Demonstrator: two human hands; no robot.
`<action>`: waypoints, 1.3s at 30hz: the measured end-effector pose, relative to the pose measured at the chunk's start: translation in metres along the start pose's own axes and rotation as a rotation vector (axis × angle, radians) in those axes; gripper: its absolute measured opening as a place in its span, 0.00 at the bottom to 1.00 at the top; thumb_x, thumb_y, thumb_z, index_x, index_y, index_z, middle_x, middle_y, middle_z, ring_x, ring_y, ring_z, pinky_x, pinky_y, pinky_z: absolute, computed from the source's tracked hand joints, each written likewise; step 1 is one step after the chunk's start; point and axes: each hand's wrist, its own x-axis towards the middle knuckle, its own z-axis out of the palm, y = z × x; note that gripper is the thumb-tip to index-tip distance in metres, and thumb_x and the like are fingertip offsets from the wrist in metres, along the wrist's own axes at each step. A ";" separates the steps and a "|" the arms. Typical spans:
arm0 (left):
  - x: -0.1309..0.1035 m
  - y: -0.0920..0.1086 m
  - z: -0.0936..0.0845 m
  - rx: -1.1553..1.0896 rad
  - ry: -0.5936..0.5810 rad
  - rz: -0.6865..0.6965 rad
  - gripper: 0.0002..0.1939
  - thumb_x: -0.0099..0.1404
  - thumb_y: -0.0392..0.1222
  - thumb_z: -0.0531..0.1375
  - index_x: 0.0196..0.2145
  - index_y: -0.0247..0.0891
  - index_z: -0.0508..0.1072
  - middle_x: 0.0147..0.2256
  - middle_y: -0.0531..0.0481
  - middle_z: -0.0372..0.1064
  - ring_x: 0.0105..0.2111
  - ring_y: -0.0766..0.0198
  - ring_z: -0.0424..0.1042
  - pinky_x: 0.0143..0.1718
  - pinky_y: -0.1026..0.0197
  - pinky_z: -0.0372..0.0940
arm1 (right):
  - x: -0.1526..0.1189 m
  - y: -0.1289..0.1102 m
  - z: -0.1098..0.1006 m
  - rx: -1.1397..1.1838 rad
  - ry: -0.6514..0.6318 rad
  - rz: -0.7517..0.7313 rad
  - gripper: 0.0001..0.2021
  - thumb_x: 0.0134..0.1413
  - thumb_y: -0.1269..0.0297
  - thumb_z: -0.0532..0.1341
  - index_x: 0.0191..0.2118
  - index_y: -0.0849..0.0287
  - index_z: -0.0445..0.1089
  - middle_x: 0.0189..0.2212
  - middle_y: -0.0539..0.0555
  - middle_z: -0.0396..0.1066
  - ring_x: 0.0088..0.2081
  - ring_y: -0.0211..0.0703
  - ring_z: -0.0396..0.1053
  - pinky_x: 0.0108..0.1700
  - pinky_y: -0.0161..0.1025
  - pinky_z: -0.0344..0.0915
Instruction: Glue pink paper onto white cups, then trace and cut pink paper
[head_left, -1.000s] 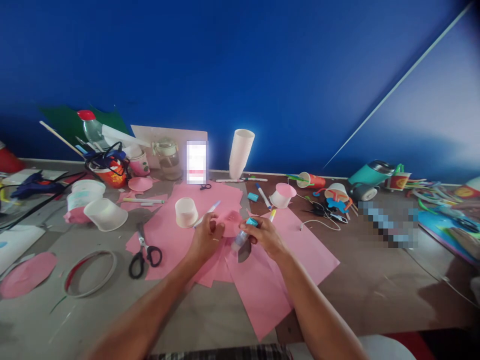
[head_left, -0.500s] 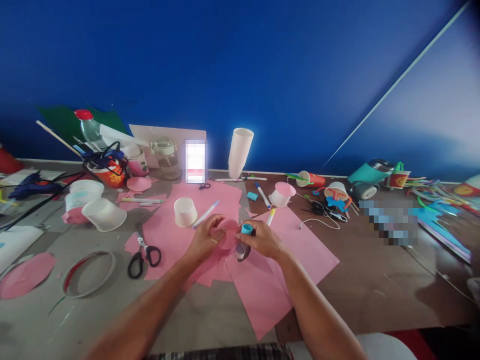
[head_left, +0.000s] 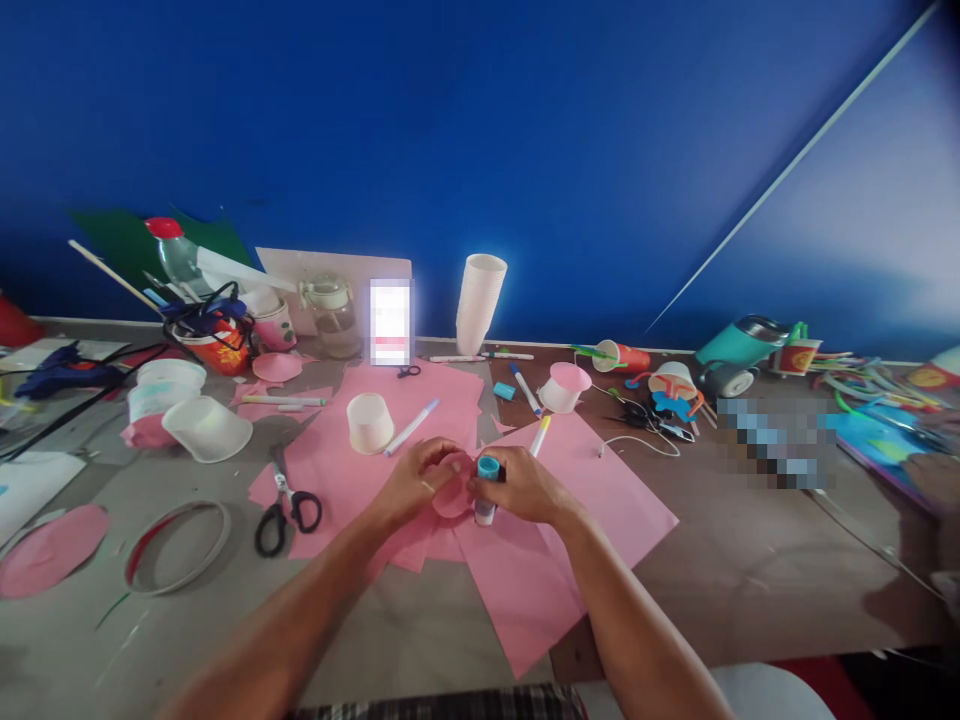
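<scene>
My left hand (head_left: 421, 480) grips a round pink paper piece (head_left: 452, 492) above the pink sheets in the middle. Right beside it, my right hand (head_left: 517, 485) is closed around a glue stick (head_left: 487, 490) with a turquoise top and a pale lower body. The glue stick stands nearly upright against the right edge of the paper circle; whether its tip touches the paper, I cannot tell. A turquoise cap (head_left: 504, 391) lies farther back. Pink sheets (head_left: 615, 480) spread under both hands. A white paper cup (head_left: 370, 423) stands upside down behind my left hand.
Black-handled scissors (head_left: 285, 510) and a tape ring (head_left: 178, 548) lie at left. A tall stack of cups (head_left: 480, 305) stands by the wall. A cup with a pink top (head_left: 564, 387) sits behind my right hand. Another person's hand (head_left: 934, 480) shows at the far right.
The glue stick has turned more upright and moved slightly down beside the paper circle. The circle has tilted and lowered a little. Another person's hand has come into view at the right.
</scene>
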 end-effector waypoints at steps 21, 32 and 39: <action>0.009 -0.028 0.006 0.313 0.217 0.126 0.12 0.64 0.38 0.50 0.28 0.38 0.71 0.34 0.47 0.74 0.36 0.59 0.71 0.38 0.58 0.65 | 0.008 0.019 -0.008 0.442 0.176 -0.110 0.13 0.48 0.53 0.68 0.33 0.57 0.72 0.23 0.46 0.64 0.23 0.35 0.61 0.26 0.35 0.59; 0.012 -0.035 0.007 0.471 0.144 0.309 0.15 0.67 0.36 0.49 0.25 0.39 0.69 0.26 0.49 0.67 0.31 0.60 0.67 0.37 0.57 0.62 | 0.016 0.023 0.020 0.009 0.191 -0.209 0.07 0.48 0.67 0.66 0.37 0.55 0.73 0.35 0.50 0.68 0.34 0.40 0.66 0.38 0.38 0.64; 0.011 -0.031 0.004 0.445 0.126 0.262 0.14 0.66 0.36 0.49 0.25 0.39 0.70 0.29 0.48 0.72 0.34 0.60 0.70 0.39 0.57 0.64 | 0.011 0.021 0.021 -0.149 0.186 -0.323 0.07 0.54 0.67 0.63 0.39 0.56 0.68 0.36 0.53 0.67 0.35 0.42 0.67 0.37 0.39 0.65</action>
